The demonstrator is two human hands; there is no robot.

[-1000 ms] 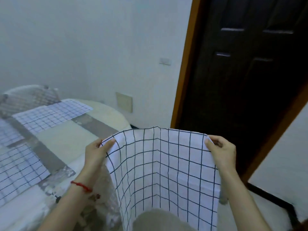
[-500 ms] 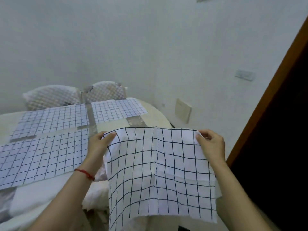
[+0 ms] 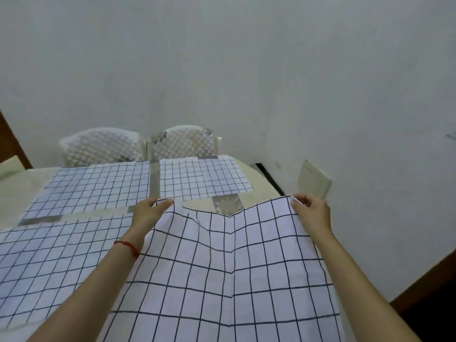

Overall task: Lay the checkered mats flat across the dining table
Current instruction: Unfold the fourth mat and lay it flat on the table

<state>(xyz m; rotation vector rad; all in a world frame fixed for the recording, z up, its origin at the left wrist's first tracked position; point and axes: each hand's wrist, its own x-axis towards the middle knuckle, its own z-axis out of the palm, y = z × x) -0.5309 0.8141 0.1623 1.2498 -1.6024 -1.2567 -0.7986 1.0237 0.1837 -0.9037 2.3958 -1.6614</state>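
Note:
I hold a white mat with a dark grid (image 3: 229,280) spread out over the near right part of the dining table (image 3: 256,174). My left hand (image 3: 148,212) pinches its far left corner and my right hand (image 3: 312,211) pinches its far right corner. A crease runs down the mat's middle and its far edge sags between my hands. Three more checkered mats lie flat on the table: one at the far left (image 3: 91,187), one at the far right (image 3: 203,177) and one at the near left (image 3: 54,265).
Two white lattice-backed chairs (image 3: 101,146) (image 3: 185,141) stand behind the table against the pale wall. A beige panel (image 3: 313,180) is fixed low on the right wall. Dark wood shows at the bottom right (image 3: 424,307) and the far left edge.
My view has swung left from the dark door to the table. The mat went from hanging in front of me to lying spread over the table's near right part, both hands still at its corners.

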